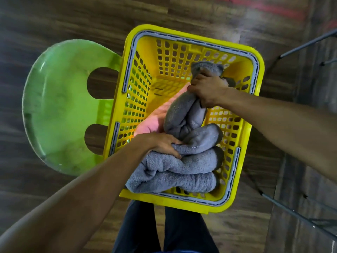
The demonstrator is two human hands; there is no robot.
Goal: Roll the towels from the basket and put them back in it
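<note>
Yellow basket (179, 36), green chair (60, 106) at 9 o'clock. Grey towels (175, 172) inside, 6 o'clock, over pink towel (151, 122). Hands apart: right hand (207, 90) clutches towel end, 1 o'clock; left hand (160, 145) grips folds, 7 o'clock.

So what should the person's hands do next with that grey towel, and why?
Probably lift the grey towel up out of the yellow basket. The left hand and the right hand both grip it. It lies bunched, not rolled, over a pink towel, and the basket looks too cramped for rolling.
</note>
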